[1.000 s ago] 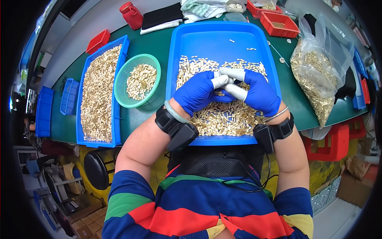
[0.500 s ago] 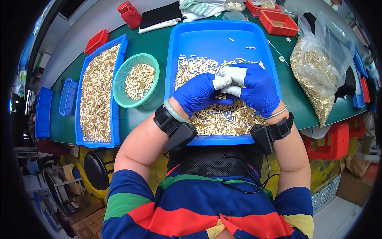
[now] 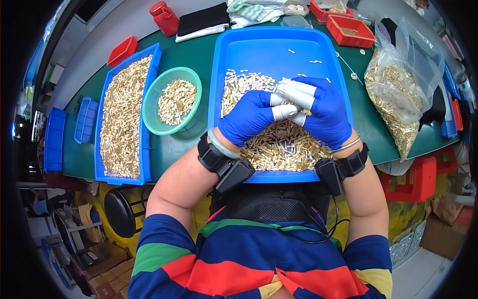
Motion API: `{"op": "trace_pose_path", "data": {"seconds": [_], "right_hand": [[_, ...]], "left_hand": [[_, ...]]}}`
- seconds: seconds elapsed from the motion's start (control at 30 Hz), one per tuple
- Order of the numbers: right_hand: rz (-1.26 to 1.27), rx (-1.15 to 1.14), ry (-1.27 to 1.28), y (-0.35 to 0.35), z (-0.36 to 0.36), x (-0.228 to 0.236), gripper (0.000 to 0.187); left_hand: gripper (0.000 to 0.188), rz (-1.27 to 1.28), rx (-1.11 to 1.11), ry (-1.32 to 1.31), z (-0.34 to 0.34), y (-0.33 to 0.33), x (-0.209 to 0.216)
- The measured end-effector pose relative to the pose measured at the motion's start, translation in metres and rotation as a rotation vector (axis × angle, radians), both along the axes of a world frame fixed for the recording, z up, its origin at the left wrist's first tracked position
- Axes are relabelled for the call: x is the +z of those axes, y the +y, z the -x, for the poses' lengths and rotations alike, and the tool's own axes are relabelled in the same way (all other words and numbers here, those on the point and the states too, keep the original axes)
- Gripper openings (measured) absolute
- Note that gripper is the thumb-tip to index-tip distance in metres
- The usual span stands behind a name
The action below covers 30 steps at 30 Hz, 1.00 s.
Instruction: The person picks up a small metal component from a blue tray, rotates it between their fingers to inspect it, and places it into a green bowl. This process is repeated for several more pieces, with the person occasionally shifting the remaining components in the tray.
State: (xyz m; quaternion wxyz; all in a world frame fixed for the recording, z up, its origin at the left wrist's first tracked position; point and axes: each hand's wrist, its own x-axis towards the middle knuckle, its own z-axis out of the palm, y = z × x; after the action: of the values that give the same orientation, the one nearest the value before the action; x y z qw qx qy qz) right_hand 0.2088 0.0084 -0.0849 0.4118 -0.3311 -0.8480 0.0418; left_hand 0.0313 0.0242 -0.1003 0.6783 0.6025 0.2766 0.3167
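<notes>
My left hand (image 3: pixel 251 118) and my right hand (image 3: pixel 324 110) wear blue gloves with white coverings on several fingers. They meet over a large blue tray (image 3: pixel 259 50). Both are closed, thumbs and fingertips pressed close together; whatever sits between them is hidden. Beneath them spreads a heap of small gold-coloured metal pieces (image 3: pixel 284 154), slim and short. More pieces lie behind my left hand, and a few are scattered on the tray's far part.
To the left stand a green basket (image 3: pixel 147 113) and a long blue tray (image 3: pixel 147 164), both holding such pieces. A clear plastic bag (image 3: pixel 393 94) of them slumps at right. Red bins (image 3: pixel 351 31), a red flask (image 3: pixel 164 19) and folded cloths (image 3: pixel 204 21) line the back.
My hands have shifted slightly against each other; the left fingertips now reach a little further right, toward the right hand's fingers. The view has moved slightly.
</notes>
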Motion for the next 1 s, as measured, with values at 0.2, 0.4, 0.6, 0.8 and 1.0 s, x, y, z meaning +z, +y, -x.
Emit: {"op": "trace_pose_path", "data": {"seconds": [0.2, 0.4, 0.6, 0.8, 1.0], "right_hand": [[0.010, 0.021, 0.021, -0.003, 0.001, 0.001, 0.033], [0.903, 0.049, 0.522, -0.006, -0.002, 0.004, 0.022], [1.153, 0.293, 0.545, -0.007, -0.003, 0.004, 0.024], [1.096, 0.016, 0.831, 0.001, -0.005, 0.002, 0.032], [1.047, 0.011, 0.870, 0.004, -0.008, -0.005, 0.033]], "left_hand": [[0.024, 0.262, 0.032, -0.106, 0.000, 0.002, -0.002], [0.027, -0.261, 0.355, -0.159, -0.011, -0.001, -0.004], [0.028, -0.759, 0.101, 0.075, -0.004, 0.001, 0.003], [0.025, -0.123, 0.064, -0.004, -0.005, -0.002, 0.003], [0.023, 0.000, 0.122, 0.017, -0.005, 0.000, -0.007]]}}
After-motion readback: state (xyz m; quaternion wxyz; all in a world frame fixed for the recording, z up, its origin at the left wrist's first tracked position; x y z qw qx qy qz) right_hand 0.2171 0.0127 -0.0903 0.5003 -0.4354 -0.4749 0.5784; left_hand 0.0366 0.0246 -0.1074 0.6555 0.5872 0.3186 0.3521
